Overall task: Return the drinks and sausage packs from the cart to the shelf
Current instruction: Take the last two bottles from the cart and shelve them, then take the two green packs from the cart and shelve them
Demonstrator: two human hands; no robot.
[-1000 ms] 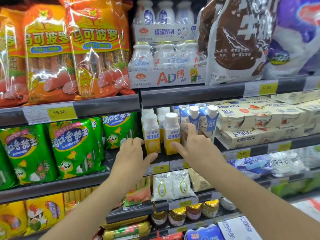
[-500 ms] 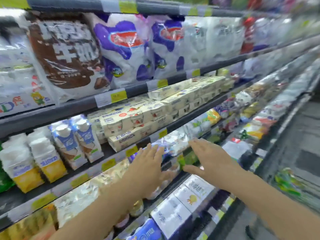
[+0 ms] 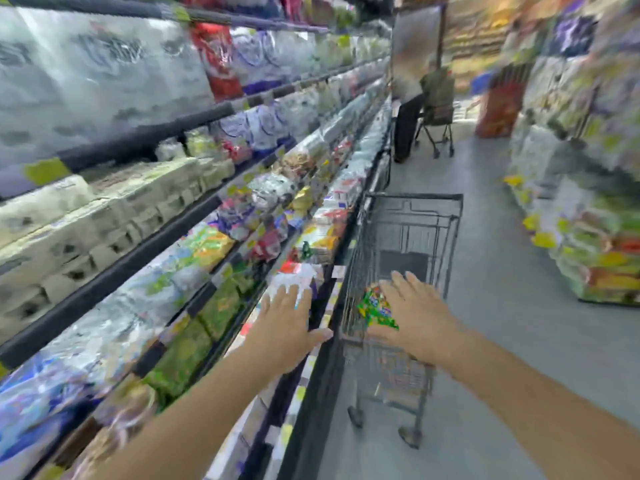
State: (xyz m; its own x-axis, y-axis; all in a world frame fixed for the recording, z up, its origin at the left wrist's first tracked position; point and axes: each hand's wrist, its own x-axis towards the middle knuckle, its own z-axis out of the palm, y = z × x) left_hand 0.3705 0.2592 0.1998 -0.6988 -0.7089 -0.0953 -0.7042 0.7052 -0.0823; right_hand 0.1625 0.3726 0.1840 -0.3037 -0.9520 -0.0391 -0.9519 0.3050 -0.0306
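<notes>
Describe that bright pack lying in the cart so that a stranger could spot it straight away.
Find the dark wire cart standing in the aisle beside the long shelves. Inside its basket, near the end closest to the camera, lies a green pack, just under the fingers of the right hand. Its green, multicoloured wrapper stands out against the grey wire.

Both my arms stretched forward, bare. My left hand (image 3: 284, 327) flat, palm down, fingers straight and slightly spread, thumb out to the right. My right hand (image 3: 412, 317) also flat, fingers extended, holding nothing.
</notes>
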